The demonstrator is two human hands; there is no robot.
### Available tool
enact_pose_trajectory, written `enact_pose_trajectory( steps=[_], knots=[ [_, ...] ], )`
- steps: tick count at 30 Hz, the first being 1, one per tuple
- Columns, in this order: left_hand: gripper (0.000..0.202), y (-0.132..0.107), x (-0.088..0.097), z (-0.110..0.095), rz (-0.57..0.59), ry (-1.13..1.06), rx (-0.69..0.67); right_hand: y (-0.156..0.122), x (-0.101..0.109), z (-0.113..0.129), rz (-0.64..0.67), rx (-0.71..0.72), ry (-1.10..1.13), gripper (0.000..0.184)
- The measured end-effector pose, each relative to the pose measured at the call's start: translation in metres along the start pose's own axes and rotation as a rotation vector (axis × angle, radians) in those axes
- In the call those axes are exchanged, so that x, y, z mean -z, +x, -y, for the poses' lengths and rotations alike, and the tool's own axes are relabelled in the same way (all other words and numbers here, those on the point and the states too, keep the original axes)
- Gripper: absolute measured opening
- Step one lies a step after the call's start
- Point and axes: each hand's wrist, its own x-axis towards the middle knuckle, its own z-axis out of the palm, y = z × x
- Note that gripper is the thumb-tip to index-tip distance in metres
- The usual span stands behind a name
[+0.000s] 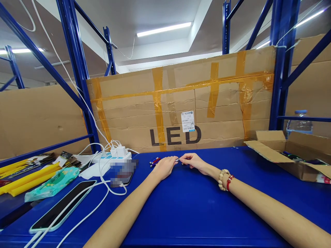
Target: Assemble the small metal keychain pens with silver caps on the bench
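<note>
My left hand (165, 167) is closed, back upward, over the blue tabletop (201, 199). At its fingertips shows a small silvery piece (177, 159), too small to name. Opposite it, my right hand (194, 161) is pinched, its fingertips meeting the same spot. Something dark and reddish shows partly between the right fingers, but its kind is hidden. Just left of my left hand lie several small red and dark-blue slim things (155, 162). A beaded bracelet (222, 179) and a red one circle my right wrist.
A power strip (113, 157) with white cables stands left, near a phone (64, 206) and a blurred dark device. Yellow tubes (33, 179) and a green packet (53, 184) lie far left. An open carton (269, 151) stands right. Cardboard (124, 113) closes the back between blue posts.
</note>
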Motion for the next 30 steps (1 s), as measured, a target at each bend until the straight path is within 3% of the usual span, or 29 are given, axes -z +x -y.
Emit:
enact_pose_trajectory(
  steps=[5, 14, 30],
  knots=[
    [0.023, 0.0, 0.0, 0.0, 0.048, -0.008, -0.017, 0.001, -0.001, 0.002, -0.001, 0.008, -0.005, 0.038],
    [0.025, -0.004, -0.006, 0.003, -0.023, 0.029, -0.076, -0.003, -0.004, 0.009, 0.02, -0.041, -0.014, 0.043],
    [0.027, -0.005, 0.001, -0.001, 0.025, 0.2, -0.041, -0.005, -0.003, 0.013, 0.067, -0.077, -0.049, 0.04]
  ],
)
